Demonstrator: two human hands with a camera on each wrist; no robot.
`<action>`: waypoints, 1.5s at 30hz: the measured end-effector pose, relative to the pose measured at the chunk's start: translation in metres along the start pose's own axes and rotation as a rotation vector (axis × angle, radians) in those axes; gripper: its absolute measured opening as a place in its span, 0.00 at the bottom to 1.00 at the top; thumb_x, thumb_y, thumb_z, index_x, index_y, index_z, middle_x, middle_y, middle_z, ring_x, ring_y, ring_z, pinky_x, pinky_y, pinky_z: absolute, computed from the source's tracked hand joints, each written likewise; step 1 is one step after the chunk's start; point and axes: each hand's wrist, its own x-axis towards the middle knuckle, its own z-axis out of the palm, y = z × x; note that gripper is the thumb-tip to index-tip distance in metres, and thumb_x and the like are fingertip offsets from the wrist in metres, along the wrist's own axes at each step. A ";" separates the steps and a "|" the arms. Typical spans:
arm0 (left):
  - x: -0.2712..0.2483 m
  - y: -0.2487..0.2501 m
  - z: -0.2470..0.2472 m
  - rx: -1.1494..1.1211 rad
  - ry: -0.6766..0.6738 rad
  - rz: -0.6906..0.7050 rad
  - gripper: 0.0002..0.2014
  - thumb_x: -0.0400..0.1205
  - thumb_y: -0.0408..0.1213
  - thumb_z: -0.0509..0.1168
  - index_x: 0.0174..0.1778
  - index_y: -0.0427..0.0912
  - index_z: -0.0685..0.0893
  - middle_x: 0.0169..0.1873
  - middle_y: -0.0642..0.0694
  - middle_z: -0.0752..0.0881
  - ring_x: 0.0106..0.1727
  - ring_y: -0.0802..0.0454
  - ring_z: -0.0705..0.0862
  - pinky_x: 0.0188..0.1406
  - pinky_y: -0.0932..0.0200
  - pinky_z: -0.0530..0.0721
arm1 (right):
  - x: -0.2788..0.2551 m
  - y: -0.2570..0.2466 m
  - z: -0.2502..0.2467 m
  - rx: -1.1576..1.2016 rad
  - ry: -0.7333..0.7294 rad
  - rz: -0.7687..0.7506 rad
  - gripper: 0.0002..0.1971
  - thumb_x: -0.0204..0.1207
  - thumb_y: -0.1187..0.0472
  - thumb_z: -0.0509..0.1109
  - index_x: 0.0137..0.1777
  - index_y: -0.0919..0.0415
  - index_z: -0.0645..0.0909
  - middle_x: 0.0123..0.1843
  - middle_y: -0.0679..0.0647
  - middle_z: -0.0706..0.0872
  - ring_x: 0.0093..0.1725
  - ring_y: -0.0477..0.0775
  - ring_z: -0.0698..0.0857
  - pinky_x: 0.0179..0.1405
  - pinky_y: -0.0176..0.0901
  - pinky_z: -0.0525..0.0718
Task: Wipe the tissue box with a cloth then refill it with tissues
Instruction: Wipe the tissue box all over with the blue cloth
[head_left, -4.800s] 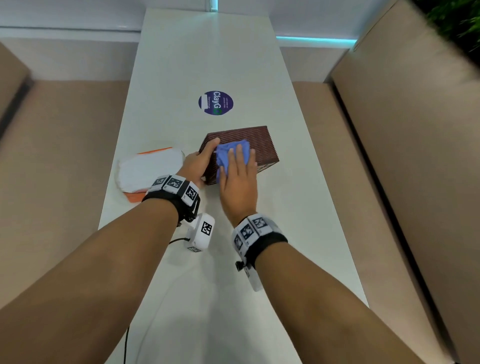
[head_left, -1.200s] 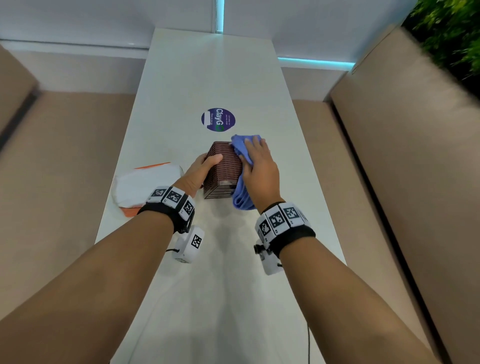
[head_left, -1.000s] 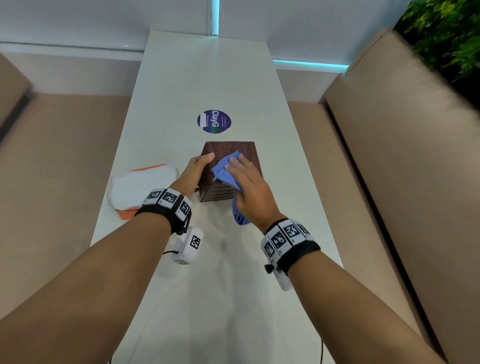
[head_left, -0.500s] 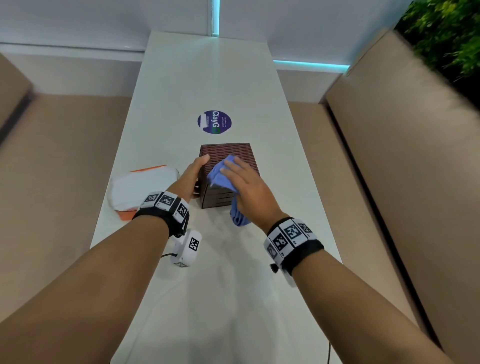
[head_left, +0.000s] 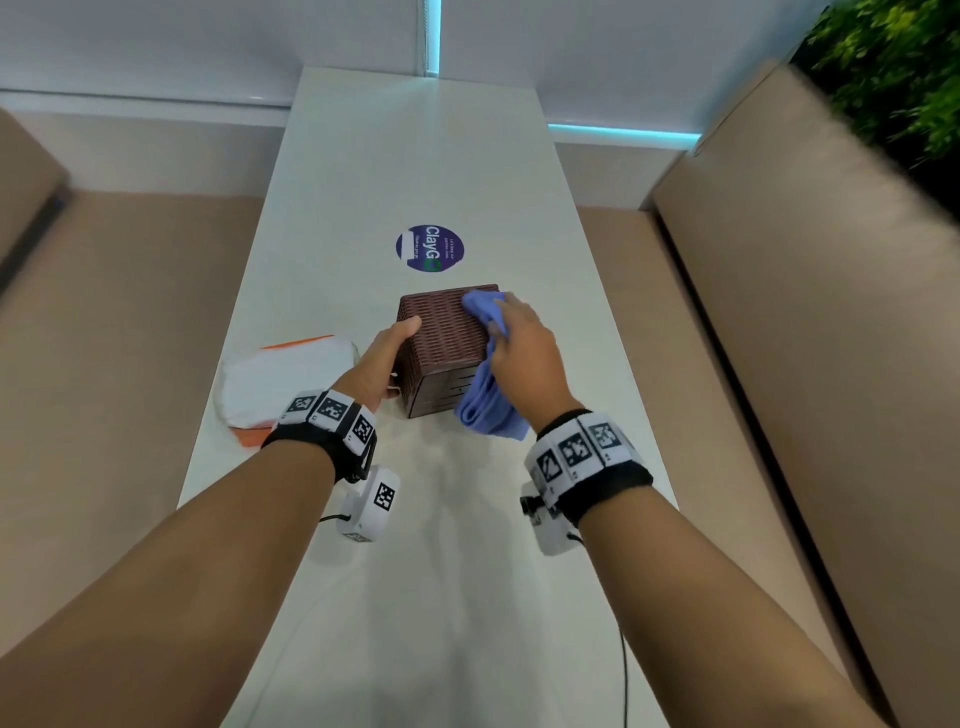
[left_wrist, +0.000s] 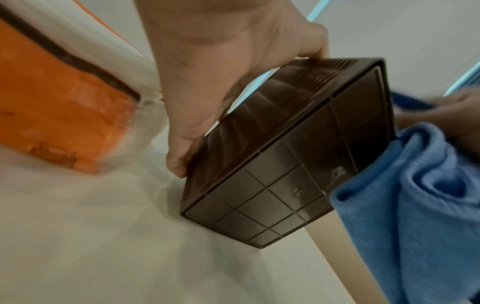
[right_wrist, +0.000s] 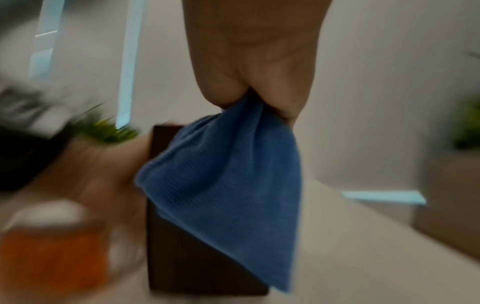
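A brown ribbed tissue box (head_left: 445, 340) (left_wrist: 283, 156) (right_wrist: 182, 257) lies on its side on the white table (head_left: 415, 156), its gridded base facing me. My left hand (head_left: 387, 358) (left_wrist: 221, 82) grips the box's left side, thumb on top. My right hand (head_left: 519, 353) (right_wrist: 257, 67) grips a blue cloth (head_left: 485, 395) (left_wrist: 415, 195) (right_wrist: 228, 185) and presses it on the far right corner of the box's upper face. The cloth's loose end hangs down the right side. A white and orange tissue pack (head_left: 283, 382) (left_wrist: 59, 127) lies left of the box.
A round purple sticker (head_left: 429, 248) marks the table beyond the box. Beige benches (head_left: 831, 364) flank both long sides of the table. Green plants (head_left: 893, 67) stand at the far right. Cables trail from the wrist cameras across the near table.
My right hand has swept the cloth from the box's near left part to its far right corner. The left hand keeps its hold on the box.
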 end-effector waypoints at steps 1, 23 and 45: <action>0.001 -0.002 -0.001 -0.002 -0.008 -0.007 0.44 0.56 0.70 0.60 0.68 0.51 0.74 0.58 0.42 0.82 0.58 0.46 0.80 0.43 0.57 0.74 | 0.002 0.001 -0.005 0.129 0.026 0.100 0.17 0.85 0.66 0.55 0.72 0.66 0.74 0.65 0.58 0.81 0.63 0.52 0.79 0.51 0.25 0.74; 0.007 0.005 -0.003 -0.251 -0.063 0.041 0.16 0.88 0.34 0.50 0.68 0.39 0.76 0.52 0.44 0.82 0.47 0.51 0.83 0.45 0.56 0.83 | 0.005 0.002 -0.016 0.377 0.001 0.353 0.19 0.86 0.56 0.54 0.61 0.70 0.78 0.50 0.60 0.82 0.50 0.57 0.80 0.50 0.47 0.80; -0.003 0.013 -0.007 0.057 -0.169 0.024 0.35 0.62 0.63 0.75 0.61 0.45 0.87 0.56 0.45 0.90 0.60 0.47 0.87 0.67 0.49 0.80 | 0.000 -0.013 0.013 0.318 0.101 0.361 0.20 0.87 0.60 0.52 0.74 0.70 0.69 0.64 0.65 0.82 0.65 0.62 0.80 0.57 0.42 0.77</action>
